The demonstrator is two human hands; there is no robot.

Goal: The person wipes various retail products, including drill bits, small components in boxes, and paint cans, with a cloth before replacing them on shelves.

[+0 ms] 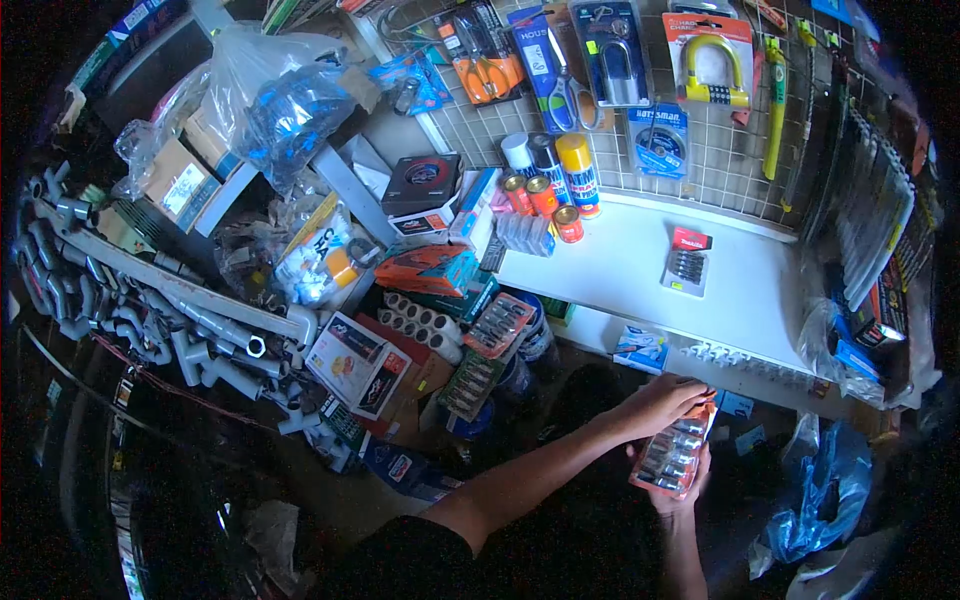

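My right hand (688, 478) is closed around the lower part of an orange-edged blister pack (668, 455). Several short, dark metal pieces sit in rows under its clear plastic; their exact kind is too small to tell. Reaching across from the left, my left hand (668, 402) has its fingers closed on the orange top end of the same pack. What the left fingertips do there is partly hidden. Just beyond the hands, on the white shelf (610, 262), lies a small red-topped blister pack (688, 262) of dark bits.
Spray cans (577, 175) and small orange tins (541, 195) stand at the shelf's back left. Carded padlocks (712, 62) and scissors (562, 70) hang on a wire grid. Grey pipe fittings (215, 365) and boxes (358, 365) crowd the left. A blue plastic bag (825, 485) lies at right.
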